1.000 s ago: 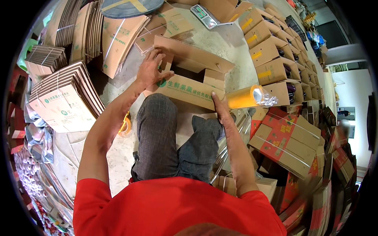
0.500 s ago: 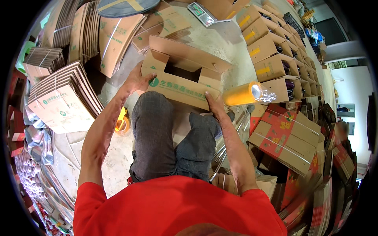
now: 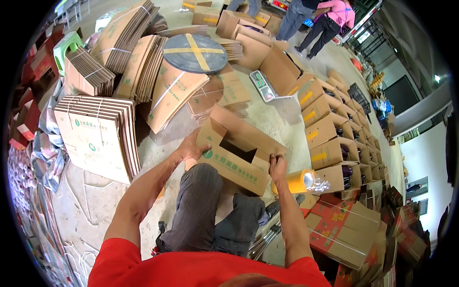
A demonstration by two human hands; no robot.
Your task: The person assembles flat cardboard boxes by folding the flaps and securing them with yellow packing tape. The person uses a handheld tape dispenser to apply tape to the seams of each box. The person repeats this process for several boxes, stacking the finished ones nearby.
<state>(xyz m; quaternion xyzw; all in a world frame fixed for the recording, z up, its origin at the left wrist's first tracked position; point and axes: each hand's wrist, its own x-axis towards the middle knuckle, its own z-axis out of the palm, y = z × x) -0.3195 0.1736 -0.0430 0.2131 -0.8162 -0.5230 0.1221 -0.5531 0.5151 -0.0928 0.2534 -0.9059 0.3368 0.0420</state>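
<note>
A brown cardboard box (image 3: 232, 165) with green print rests on my knees, its top flaps standing open. My left hand (image 3: 192, 146) grips the box's left end. At the right end my right hand (image 3: 277, 165) holds the edge of the box. A yellow roll of tape (image 3: 295, 181) with a clear crumpled tail sits just right of my right hand. My legs in grey trousers (image 3: 210, 210) are under the box.
Bundles of flat cartons (image 3: 98, 136) lie stacked at the left. A round dark lid with a yellow cross (image 3: 195, 52) sits on piles ahead. A scale (image 3: 263, 86) lies on the floor. Rows of open boxes (image 3: 330, 129) run along the right. Other people stand far off (image 3: 325, 19).
The box has been lifted and turned with its opening up and flaps spread. My left hand slid from the flaps to the left end. The camera view has tilted upward.
</note>
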